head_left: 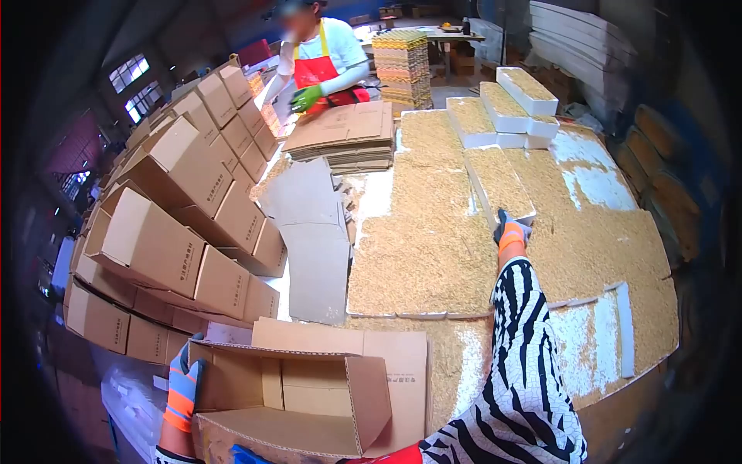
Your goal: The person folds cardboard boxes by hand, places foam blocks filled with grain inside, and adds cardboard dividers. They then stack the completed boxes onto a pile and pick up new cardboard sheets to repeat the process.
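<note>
Steadying the open carton (pixel 309 402) at the near edge of the view with the left hand (pixel 184 390), gloved fingers hooked over its left wall and clamped there. Reaching far out across the tabletop (pixel 595 189) with the right hand (pixel 512 232), striped sleeve at full stretch, to the near end of a white tray (pixel 498 182) heaped with pale, straw-coloured strands. Touching that end, yet impossible to tell whether the right fingers are closed on the rim or only resting against it. Seemingly the fetching step: nothing visible inside the carton, flaps up, one tray singled out among many lying edge to edge. Next, in all likelihood, calling for a sure hold on the tray's rim, a level lift or slide to avoid spilling the loose fill, clearing the neighbouring trays, and keeping the left hand braced on the carton wall meanwhile. Elsewhere: made-up cartons (pixel 178 232) stacked high at the left, loose cardboard sheets (pixel 313 232) beside the trays, a pile of flattened cartons (pixel 348 135) further back, and beyond it another person in a red apron (pixel 325 73), well apart.
</note>
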The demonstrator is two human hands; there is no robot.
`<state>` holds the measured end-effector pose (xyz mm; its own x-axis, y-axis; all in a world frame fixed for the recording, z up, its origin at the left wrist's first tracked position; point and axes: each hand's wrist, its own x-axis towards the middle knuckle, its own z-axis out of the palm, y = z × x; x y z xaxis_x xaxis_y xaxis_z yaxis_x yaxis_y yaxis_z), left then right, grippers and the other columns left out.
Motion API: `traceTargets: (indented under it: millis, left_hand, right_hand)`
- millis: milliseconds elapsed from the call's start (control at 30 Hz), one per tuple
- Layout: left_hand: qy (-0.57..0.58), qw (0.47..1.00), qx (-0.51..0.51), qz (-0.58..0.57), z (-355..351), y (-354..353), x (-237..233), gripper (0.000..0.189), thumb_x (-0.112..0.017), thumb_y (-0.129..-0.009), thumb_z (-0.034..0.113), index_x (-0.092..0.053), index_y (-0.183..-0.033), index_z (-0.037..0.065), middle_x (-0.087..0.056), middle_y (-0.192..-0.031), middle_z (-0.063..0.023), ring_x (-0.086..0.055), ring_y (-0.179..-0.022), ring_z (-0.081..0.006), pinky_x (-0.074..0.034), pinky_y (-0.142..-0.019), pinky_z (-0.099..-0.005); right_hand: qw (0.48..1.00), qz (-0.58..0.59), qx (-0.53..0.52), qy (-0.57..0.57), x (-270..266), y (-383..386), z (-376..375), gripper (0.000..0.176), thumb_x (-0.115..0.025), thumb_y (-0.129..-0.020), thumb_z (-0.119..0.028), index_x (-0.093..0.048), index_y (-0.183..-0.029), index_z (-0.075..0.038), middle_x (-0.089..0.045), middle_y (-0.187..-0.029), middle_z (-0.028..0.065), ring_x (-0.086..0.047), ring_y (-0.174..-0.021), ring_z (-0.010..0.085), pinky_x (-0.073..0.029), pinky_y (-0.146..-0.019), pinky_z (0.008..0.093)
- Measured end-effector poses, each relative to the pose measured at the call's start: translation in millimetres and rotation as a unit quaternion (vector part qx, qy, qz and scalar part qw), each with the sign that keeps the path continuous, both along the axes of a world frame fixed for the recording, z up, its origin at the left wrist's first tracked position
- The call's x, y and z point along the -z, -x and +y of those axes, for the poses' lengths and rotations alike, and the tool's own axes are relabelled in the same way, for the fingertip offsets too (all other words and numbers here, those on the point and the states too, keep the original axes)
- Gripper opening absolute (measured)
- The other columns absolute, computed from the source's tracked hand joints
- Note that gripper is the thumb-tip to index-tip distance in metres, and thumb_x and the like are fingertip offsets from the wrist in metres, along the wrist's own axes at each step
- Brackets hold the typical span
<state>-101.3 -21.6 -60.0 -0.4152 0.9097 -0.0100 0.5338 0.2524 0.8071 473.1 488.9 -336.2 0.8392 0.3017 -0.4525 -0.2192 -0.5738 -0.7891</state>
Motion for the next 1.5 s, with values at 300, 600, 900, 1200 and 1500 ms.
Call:
traceTargets:
  millis: [300,600,900,1200,1500]
  left_hand:
    - [-0.018,0.999,0.011,-0.049,1.1,0.5,-0.4,0.048,-0.045,-0.086,-0.006,-0.047,-0.134,-0.003,-0.055,-0.129,-0.0110,-0.052,-0.116,-0.0178,-0.038,-0.101,-0.0280]
    - [-0.022,0.997,0.057,-0.042,7.4,5.0,2.6,0.043,-0.048,-0.089,0.002,-0.051,-0.131,-0.001,-0.059,-0.123,-0.0090,-0.055,-0.111,-0.0178,-0.041,-0.099,-0.0293]
    - [-0.071,0.984,0.081,-0.140,21.8,17.3,22.9,0.040,-0.055,-0.088,0.005,-0.053,-0.127,-0.003,-0.062,-0.115,-0.0074,-0.055,-0.102,-0.0137,-0.045,-0.090,-0.0270]
    - [-0.106,0.981,0.057,-0.151,35.4,-2.0,35.7,0.054,-0.056,-0.095,0.032,-0.047,-0.133,-0.006,-0.058,-0.126,-0.0144,-0.052,-0.116,-0.0202,-0.039,-0.099,-0.0280]
    - [-0.134,0.867,0.176,-0.446,26.7,-3.4,31.3,0.039,-0.040,-0.102,0.028,-0.050,-0.127,0.000,-0.059,-0.120,-0.0074,-0.055,-0.110,-0.0145,-0.043,-0.095,-0.0275]
  right_hand:
    - [0.932,0.126,-0.256,-0.225,-35.4,-52.8,-135.8,0.022,-0.077,-0.073,-0.014,-0.062,-0.088,-0.008,-0.060,-0.072,0.0080,-0.055,-0.053,0.0178,-0.044,-0.040,0.0308]
    - [0.910,0.168,-0.135,-0.354,-28.7,-13.4,-353.7,0.091,-0.072,-0.082,-0.015,-0.012,-0.150,-0.023,-0.048,-0.135,0.0103,-0.049,-0.121,0.0260,-0.047,-0.090,0.0436]
    - [0.833,0.244,-0.203,-0.453,-126.2,-6.4,-368.7,0.049,-0.063,-0.086,-0.012,-0.048,-0.132,-0.006,-0.058,-0.123,0.0115,-0.056,-0.111,0.0274,-0.046,-0.095,0.0419]
    - [0.758,0.291,-0.369,-0.452,-327.1,79.5,-460.2,0.048,-0.049,-0.095,-0.034,-0.049,-0.132,-0.003,-0.054,-0.132,0.0132,-0.054,-0.119,0.0250,-0.043,-0.101,0.0380]
    - [0.773,0.037,-0.501,-0.387,-355.4,202.7,-498.9,0.057,-0.061,-0.081,-0.017,-0.043,-0.132,0.002,-0.058,-0.116,0.0154,-0.057,-0.106,0.0206,-0.043,-0.096,0.0318]
